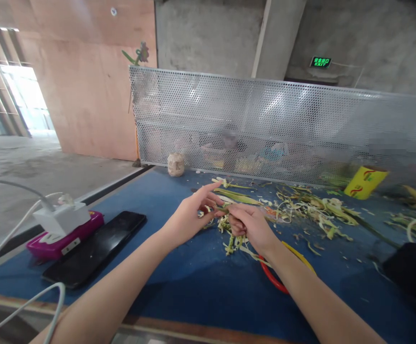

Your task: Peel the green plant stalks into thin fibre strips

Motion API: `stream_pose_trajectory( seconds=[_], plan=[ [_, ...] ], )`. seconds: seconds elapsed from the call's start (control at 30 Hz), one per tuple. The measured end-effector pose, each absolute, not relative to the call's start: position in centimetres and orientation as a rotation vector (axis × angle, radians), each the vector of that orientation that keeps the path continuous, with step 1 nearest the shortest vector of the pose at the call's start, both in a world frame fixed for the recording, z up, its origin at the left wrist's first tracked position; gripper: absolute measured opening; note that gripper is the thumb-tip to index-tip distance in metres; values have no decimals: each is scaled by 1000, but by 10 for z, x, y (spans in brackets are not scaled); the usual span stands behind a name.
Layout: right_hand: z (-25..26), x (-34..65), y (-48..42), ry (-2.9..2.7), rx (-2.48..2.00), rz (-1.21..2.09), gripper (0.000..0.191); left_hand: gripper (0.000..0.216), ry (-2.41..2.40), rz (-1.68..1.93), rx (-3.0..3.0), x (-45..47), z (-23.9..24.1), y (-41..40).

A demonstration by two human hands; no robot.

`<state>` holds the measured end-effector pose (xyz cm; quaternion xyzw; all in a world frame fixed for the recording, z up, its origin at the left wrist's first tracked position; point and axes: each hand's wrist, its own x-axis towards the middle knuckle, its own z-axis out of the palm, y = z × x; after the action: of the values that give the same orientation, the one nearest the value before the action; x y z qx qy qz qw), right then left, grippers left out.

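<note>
My left hand (192, 210) and my right hand (250, 225) meet over the blue table. A thin green plant strip (223, 209) runs between their fingertips. The right fingers are curled closed around one end of it. On the left, the thumb and lower fingers close at its other end while the index finger stretches out. Just below the hands lie green and whitish plant shreds (230, 242). Long pale green leaf strips (238, 196) rest behind them. A red and yellow loop (272, 277), perhaps handles, lies partly hidden under my right forearm.
A black phone (96, 248) lies left, against a purple power strip (66, 239) with a white charger (62, 217) and cables. A perforated metal screen (211, 114) edges the table's back. A whitish roll (176, 165), a yellow roll (365, 182) and scattered peelings (311, 208) are near it.
</note>
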<state>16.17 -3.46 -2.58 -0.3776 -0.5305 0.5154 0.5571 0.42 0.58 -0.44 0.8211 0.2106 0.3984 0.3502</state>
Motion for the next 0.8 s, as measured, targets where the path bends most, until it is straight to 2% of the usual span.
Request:
stream_pose_trajectory(
  seconds=[0.13,0.27,0.43,0.53,0.7,0.8],
  plan=[
    [-25,162,-34,-1223,-944,1173,34,59,594,1071,2335,1,-3,2],
    [-24,161,-36,-1208,-1009,1173,35,61,622,1098,2281,2,-4,4],
    [-26,159,-37,-1241,-1012,1159,29,65,547,1019,1921,4,-4,7],
    [-28,160,-36,-1272,-1039,988,24,68,730,913,1593,4,-3,9],
    [-27,163,-38,-1479,-1115,526,32,37,800,432,1216,2,2,7],
    [-25,162,-42,-1609,-1139,373,31,21,752,366,1085,1,4,5]
  ],
)
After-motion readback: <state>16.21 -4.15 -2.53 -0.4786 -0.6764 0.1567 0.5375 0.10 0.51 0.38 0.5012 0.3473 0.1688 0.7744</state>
